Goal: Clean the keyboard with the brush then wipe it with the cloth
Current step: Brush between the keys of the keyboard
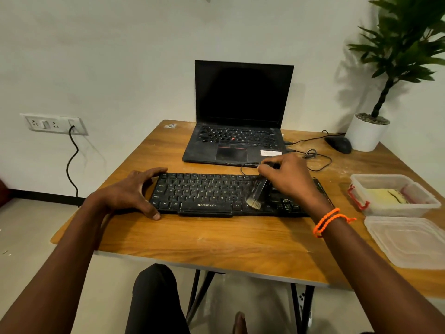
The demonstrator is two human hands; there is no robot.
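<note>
A black keyboard (204, 194) lies across the middle of the wooden table (216, 237). My right hand (289, 179) grips a black brush (258, 192) over the keyboard's right part, its pale bristles touching the keys near the front edge. My left hand (134, 192) grips the keyboard's left end, fingers over the back edge and thumb at the front. A yellow cloth (387, 196) lies inside a clear plastic box (395, 208) at the right.
An open black laptop (237, 131) stands behind the keyboard, with a mouse (338, 143) and loose cables to its right. A potted plant (368, 133) fills the far right corner. The box lid (407, 239) lies near the right front edge.
</note>
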